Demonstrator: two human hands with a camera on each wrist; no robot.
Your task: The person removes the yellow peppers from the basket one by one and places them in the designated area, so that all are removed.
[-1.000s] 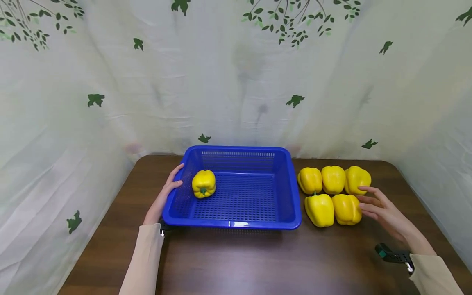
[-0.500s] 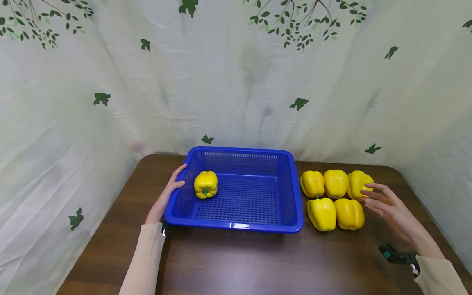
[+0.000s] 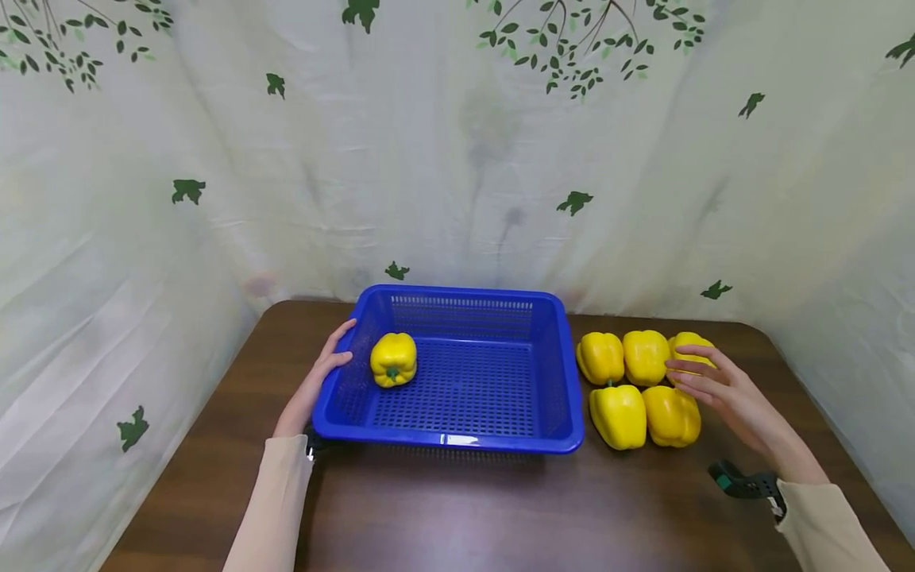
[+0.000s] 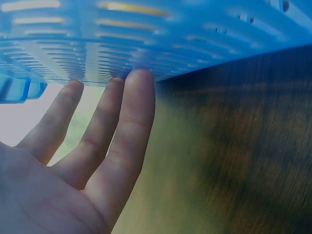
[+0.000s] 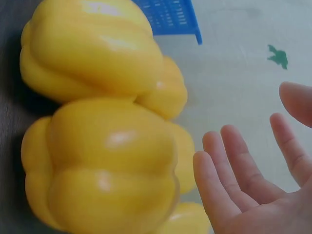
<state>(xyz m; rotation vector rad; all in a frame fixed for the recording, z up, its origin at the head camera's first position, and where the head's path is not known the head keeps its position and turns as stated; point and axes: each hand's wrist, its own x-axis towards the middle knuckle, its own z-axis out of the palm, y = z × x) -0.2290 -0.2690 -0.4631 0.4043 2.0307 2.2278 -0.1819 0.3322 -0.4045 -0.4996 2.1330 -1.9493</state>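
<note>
A blue plastic basket [image 3: 457, 389] with slotted walls stands on the table. One yellow bell pepper [image 3: 393, 359] lies in its left part, green stem facing the near side. My left hand [image 3: 312, 389] is at the basket's left side; in the left wrist view its straight fingers [image 4: 139, 107] touch the slotted wall. Right of the basket sit several yellow bell peppers in two rows. Over them hovers my right hand [image 3: 736, 405], fingers spread and holding nothing. It partly hides the far-right pepper [image 3: 689, 343]. The near-right pepper [image 3: 672, 417] is just below its fingers.
The brown wooden table [image 3: 457, 508] reaches back to a pale cloth wall [image 3: 465, 175] printed with leaves. Cloth also hangs on the left and right. The near-left pepper [image 3: 618, 417] of the group sits close to the basket's right wall.
My right hand has moved left, so its fingers now cover part of the far-right pepper. The left hand stays at the basket's side. Basket and peppers keep their places.
</note>
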